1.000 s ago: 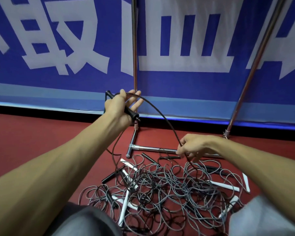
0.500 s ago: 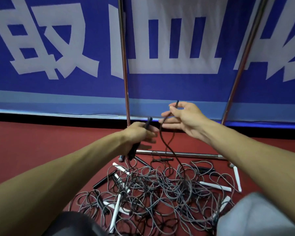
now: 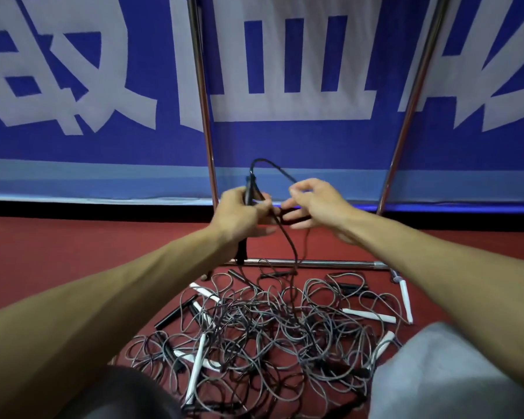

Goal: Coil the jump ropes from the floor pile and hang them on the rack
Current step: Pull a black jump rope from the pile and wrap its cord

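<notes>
Fingers of left hand wrapped round black handle, held upright. Rope arcs from handle top toward 3 o'clock into right hand; fingers curled, pinching it, blurred. Rope tail drops to pile on floor at 6 o'clock. Rack uprights at 12 o'clock, behind hands.

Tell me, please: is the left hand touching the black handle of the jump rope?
Touching. The head view shows the left hand gripping the black handle, which sticks out above and below its curled fingers.
</notes>
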Demonstrator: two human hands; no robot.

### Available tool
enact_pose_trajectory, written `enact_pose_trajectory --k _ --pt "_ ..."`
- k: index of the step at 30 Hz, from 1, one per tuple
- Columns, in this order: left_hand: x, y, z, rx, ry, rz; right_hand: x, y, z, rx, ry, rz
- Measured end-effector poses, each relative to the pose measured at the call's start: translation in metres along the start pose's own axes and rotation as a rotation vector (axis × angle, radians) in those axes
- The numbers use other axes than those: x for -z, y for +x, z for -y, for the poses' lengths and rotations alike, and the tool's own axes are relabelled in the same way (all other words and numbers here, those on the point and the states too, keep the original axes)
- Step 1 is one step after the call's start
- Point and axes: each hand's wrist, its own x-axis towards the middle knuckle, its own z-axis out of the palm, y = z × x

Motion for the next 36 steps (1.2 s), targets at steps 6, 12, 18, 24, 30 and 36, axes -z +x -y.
enact_pose_trajectory --k 6,12,18,24,30,36 --pt "0.032 0.01 -0.021 -0.056 -0.283 -0.264 -0.013 0.005 -0.018 -0.085 -0.513 0.304" --pt "0.061 0.012 -0.042 -0.079 -0.623 -0.39 -0.036 -0.002 -0.024 -0.155 -0.936 0.663" --pt "0.072 0.007 -0.05 -0.069 -0.73 -0.332 -0.058 0.003 -0.033 -0.072 -0.855 0.547" --pt "0.063 0.005 -0.052 -0.051 -0.754 -0.21 -0.078 -0.002 -0.027 -0.02 -0.557 0.645" --pt "0.068 0.016 -0.046 -0.059 -0.793 -0.254 -0.065 -0.011 -0.011 -0.029 -0.337 0.596" --pt "0.068 0.014 -0.025 0.134 -0.188 -0.19 -0.038 -0.007 0.006 -0.029 -0.034 0.27"
